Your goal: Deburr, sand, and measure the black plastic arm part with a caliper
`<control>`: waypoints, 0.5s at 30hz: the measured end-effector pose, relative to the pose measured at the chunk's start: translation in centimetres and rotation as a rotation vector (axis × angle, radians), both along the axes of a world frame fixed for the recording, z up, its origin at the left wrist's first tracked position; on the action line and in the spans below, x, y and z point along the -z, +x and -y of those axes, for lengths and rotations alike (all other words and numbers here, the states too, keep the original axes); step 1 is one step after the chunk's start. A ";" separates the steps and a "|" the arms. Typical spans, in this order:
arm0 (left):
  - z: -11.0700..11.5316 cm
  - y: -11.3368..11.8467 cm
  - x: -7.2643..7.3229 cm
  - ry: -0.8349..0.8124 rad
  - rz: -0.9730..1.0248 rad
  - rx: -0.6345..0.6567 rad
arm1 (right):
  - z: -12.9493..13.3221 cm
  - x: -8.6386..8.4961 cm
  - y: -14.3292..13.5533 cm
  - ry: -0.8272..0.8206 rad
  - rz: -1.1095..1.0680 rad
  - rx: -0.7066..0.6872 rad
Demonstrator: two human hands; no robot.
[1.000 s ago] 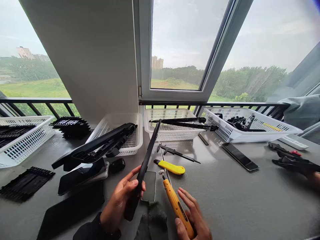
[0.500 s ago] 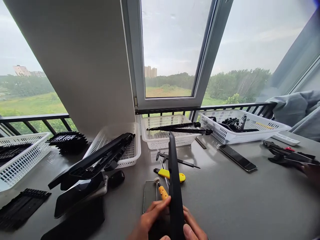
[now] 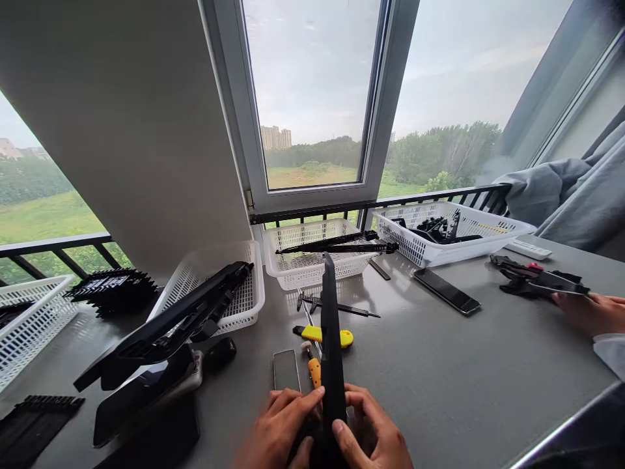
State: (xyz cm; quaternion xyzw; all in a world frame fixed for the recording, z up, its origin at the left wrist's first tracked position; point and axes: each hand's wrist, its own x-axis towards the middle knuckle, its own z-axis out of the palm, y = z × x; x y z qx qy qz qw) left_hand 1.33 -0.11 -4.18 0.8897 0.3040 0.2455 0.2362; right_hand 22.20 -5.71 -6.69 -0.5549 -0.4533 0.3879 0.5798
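A long black plastic part (image 3: pixel 332 345) stands nearly upright at the lower middle, its narrow edge towards me. My left hand (image 3: pixel 283 426) is closed on its left side, with a fingertip against the edge. On the other side my right hand (image 3: pixel 374 430) grips the same part, thumb on the near face. The part's lower end lies between my hands, partly hidden. Just beyond it are a yellow cutter (image 3: pixel 346 338), an orange-handled tool (image 3: pixel 314 372), a black caliper (image 3: pixel 359 312) and a small grey rectangular object (image 3: pixel 286 371).
White baskets (image 3: pixel 251 286) line the window side, several with black parts. Large black parts (image 3: pixel 166 319) and a black mouse (image 3: pixel 221 354) lie left. A phone (image 3: pixel 446 291) rests right of centre. At the far right another person's hand (image 3: pixel 590 312) holds a black part.
The view has turned right, so the table items sit further left. More of my hands shows, still on the black part. The other person's hand has come further into view.
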 end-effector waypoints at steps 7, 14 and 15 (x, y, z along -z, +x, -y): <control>-0.5 -0.1 0.1 0.102 -0.019 -0.047 | 0.1 -2.2 1.1 -0.126 -0.356 -0.087; 0.0 -1.4 -4.1 0.022 0.390 -0.385 | -0.1 -4.7 1.1 -0.166 -0.784 -0.016; 0.5 -0.7 -4.1 0.039 0.439 -0.415 | -0.2 -4.7 0.8 -0.148 -0.769 -0.011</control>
